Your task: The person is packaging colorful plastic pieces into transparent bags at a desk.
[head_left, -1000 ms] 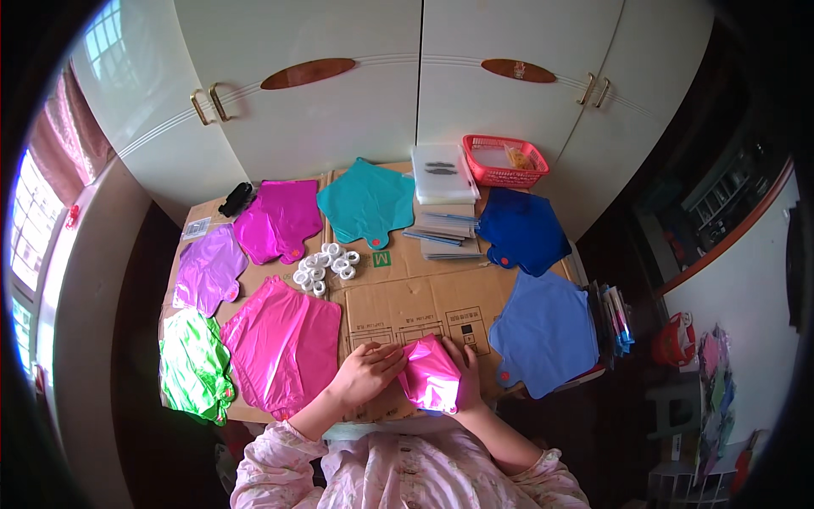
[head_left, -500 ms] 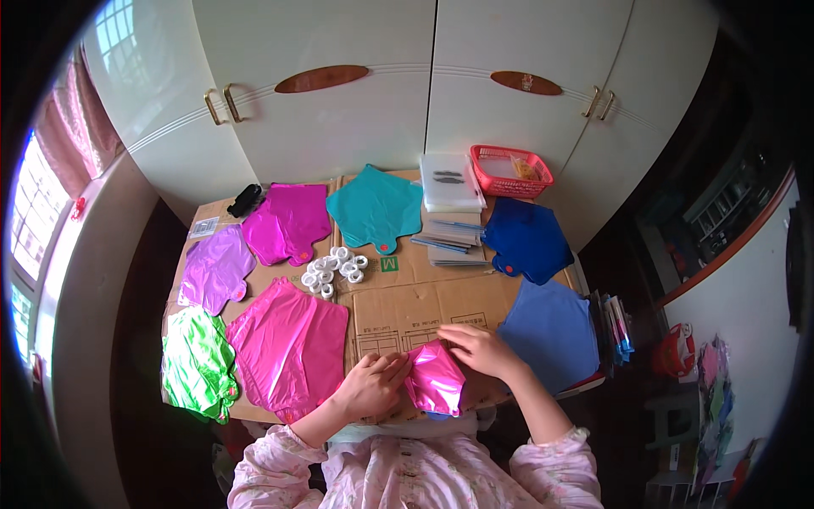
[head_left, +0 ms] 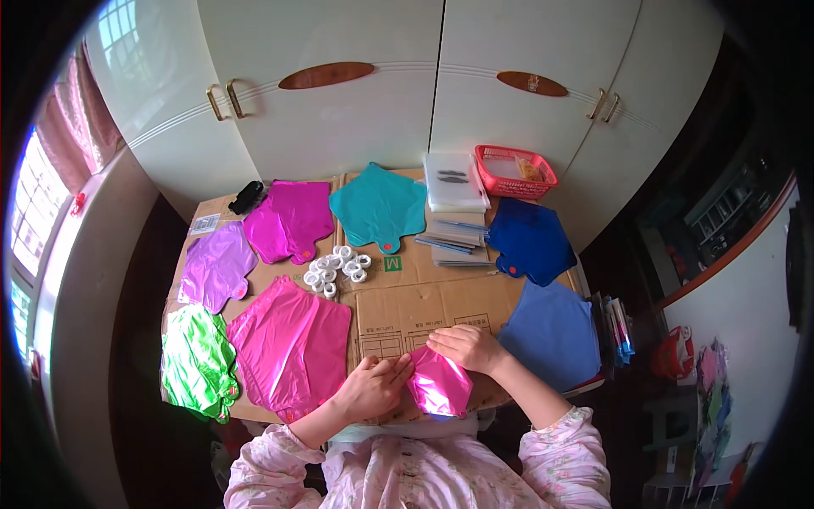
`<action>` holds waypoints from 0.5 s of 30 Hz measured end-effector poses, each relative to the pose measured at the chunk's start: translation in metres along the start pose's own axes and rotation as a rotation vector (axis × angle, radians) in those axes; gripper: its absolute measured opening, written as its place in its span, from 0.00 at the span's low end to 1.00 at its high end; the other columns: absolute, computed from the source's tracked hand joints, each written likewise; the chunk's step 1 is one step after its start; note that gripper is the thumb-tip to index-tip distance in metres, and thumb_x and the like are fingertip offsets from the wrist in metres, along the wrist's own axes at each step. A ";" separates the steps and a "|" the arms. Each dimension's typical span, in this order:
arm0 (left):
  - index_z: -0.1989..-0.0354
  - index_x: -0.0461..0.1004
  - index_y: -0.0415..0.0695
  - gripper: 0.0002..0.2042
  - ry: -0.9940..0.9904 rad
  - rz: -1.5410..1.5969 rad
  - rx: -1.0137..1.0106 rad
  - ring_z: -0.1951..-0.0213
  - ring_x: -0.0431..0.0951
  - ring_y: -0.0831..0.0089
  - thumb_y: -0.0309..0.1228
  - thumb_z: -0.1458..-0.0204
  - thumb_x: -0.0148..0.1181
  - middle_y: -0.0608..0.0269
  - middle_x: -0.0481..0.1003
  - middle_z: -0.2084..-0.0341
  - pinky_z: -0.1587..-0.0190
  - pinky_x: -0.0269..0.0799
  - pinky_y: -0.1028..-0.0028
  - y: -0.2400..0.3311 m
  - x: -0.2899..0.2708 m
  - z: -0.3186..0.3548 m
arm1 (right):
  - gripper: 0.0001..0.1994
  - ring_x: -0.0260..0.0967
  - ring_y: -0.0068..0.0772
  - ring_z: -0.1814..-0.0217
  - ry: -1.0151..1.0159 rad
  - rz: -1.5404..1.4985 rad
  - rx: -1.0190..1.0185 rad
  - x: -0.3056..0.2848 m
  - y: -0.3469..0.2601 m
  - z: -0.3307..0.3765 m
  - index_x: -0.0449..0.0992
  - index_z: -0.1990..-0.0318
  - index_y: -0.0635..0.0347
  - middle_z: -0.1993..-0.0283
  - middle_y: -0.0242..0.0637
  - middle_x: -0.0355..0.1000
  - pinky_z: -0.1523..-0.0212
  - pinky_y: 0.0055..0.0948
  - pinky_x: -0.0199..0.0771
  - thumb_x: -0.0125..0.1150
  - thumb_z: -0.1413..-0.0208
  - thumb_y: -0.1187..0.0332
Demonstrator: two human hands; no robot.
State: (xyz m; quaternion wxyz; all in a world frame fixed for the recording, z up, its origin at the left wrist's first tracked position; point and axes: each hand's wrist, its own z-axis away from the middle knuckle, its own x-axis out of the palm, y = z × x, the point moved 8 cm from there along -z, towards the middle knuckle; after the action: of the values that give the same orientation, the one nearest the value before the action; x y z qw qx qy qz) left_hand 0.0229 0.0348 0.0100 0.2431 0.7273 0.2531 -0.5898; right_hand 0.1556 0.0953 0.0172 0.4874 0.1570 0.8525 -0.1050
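Observation:
A folded shiny pink foil balloon (head_left: 441,387) lies at the near edge of the cardboard, between my hands. A bit of blue shows under its near edge. My left hand (head_left: 373,388) is closed at the balloon's left edge, its fingertips pressing on the foil. Over the upper right part rests my right hand (head_left: 466,348), fingers stretched out and flat against the foil, thumb hidden. Left of my left hand lies a large pink foil balloon (head_left: 292,348), spread flat. A light blue foil balloon (head_left: 553,331) lies beyond my right hand.
Cardboard (head_left: 394,297) covers the table. White tape-like rings (head_left: 331,273) sit mid-table. Green (head_left: 197,360), lilac (head_left: 214,267), magenta (head_left: 292,219), teal (head_left: 377,208) and dark blue foil balloons (head_left: 534,237) lie around. Stacked clear bags (head_left: 454,191) and a red basket (head_left: 513,185) stand behind.
My right hand has come down and slightly left onto the folded pink balloon, its fingers now closer together. The foil looks flatter and wider. My left hand stays at the left edge.

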 end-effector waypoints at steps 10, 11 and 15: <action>0.43 0.66 0.40 0.34 0.012 0.034 0.012 0.48 0.67 0.68 0.54 0.53 0.55 0.54 0.67 0.45 0.50 0.62 0.65 0.005 -0.007 0.001 | 0.20 0.61 0.30 0.36 -0.286 -0.201 -0.076 0.007 -0.023 0.010 0.70 0.45 0.53 0.39 0.32 0.65 0.36 0.34 0.61 0.46 0.46 0.68; 0.43 0.66 0.40 0.35 0.006 0.050 0.008 0.48 0.66 0.67 0.55 0.53 0.54 0.52 0.67 0.45 0.50 0.62 0.64 0.006 -0.008 0.002 | 0.20 0.61 0.31 0.36 -0.293 -0.208 -0.074 0.008 -0.024 0.011 0.70 0.45 0.53 0.39 0.32 0.65 0.36 0.34 0.61 0.46 0.46 0.68; 0.42 0.65 0.42 0.37 -0.031 0.020 -0.004 0.45 0.65 0.64 0.57 0.54 0.55 0.49 0.66 0.45 0.49 0.61 0.62 0.015 -0.009 0.006 | 0.19 0.62 0.33 0.37 -0.284 -0.235 -0.057 0.009 -0.030 0.014 0.72 0.47 0.55 0.40 0.35 0.66 0.37 0.36 0.62 0.48 0.47 0.66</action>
State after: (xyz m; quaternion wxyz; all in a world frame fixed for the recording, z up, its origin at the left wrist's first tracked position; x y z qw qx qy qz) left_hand 0.0264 0.0190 0.0180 0.2542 0.7203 0.2430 -0.5979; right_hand 0.1516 0.0644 0.0034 0.5915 0.0260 0.7903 -0.1580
